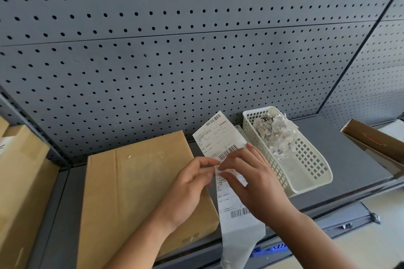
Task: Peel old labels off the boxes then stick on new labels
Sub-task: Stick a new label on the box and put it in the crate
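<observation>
A strip of white shipping labels (pixel 220 140) with barcodes runs from the shelf's back down over its front edge. My left hand (pixel 192 183) pinches the strip at its left edge, and my right hand (pixel 251 179) pinches it just to the right, at the fold between two labels. A plain brown cardboard box (pixel 135 185) lies flat on the grey shelf, left of the strip, with no label visible on its top.
A white plastic basket (pixel 306 172) holding several torn label scraps (pixel 275 131) stands right of my hands. More cardboard boxes (pixel 19 172) sit at the far left, an open box (pixel 371 142) at the far right. A grey pegboard (pixel 175 50) backs the shelf.
</observation>
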